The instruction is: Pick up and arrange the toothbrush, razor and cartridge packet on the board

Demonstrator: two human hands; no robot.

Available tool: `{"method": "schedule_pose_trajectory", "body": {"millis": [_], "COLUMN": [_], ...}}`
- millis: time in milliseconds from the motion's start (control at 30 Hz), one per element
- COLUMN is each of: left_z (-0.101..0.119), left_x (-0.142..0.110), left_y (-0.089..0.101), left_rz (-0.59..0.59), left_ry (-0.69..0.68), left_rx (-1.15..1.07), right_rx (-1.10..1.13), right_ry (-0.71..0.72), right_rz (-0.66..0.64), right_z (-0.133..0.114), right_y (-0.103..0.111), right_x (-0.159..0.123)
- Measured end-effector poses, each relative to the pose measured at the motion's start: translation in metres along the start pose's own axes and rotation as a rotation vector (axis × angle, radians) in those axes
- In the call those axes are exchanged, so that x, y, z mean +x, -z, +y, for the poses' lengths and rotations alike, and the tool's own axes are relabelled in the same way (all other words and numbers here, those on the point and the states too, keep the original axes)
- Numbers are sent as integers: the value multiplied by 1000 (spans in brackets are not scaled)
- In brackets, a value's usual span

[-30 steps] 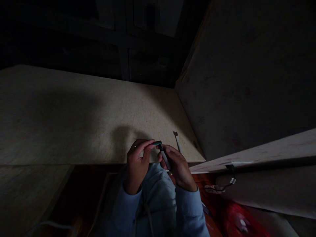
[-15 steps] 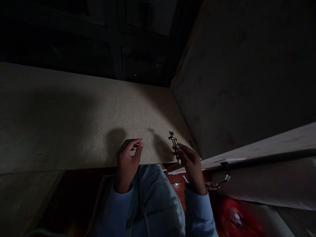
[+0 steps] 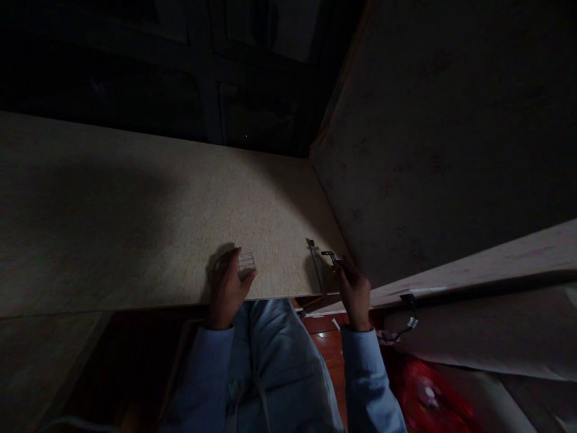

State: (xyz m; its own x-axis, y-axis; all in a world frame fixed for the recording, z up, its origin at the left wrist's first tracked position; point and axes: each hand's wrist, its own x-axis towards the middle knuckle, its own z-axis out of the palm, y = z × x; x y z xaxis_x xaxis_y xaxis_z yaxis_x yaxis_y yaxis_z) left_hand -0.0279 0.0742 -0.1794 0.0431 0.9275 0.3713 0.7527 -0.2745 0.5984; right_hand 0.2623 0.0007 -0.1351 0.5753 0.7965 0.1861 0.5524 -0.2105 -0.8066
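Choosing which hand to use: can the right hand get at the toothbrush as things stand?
Probably yes: the toothbrush lies just left of the right hand, and only the razor, held in that hand, shows between them. The razor might need setting down first.

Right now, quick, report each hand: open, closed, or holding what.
Left hand: curved around a small clear ribbed piece; whether it grips it cannot be told.
Right hand: closed, holding a razor.
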Motion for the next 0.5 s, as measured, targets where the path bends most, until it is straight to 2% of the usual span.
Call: {"method": "schedule_pose_trajectory", "body": {"millis": [167,500], "left_z": [-3,4], "left_x": [-1,2], "left_y": [-3,2], "left_rz": [-12,1], "left_ry": [12,11], "left_rx": [42,37], "right_rx": [-132,-256], "right_ry": [56,112], "right_rz": [33,25], "right_z": [12,6], "right_y": [-15,-31], "right_x": [14,20]}}
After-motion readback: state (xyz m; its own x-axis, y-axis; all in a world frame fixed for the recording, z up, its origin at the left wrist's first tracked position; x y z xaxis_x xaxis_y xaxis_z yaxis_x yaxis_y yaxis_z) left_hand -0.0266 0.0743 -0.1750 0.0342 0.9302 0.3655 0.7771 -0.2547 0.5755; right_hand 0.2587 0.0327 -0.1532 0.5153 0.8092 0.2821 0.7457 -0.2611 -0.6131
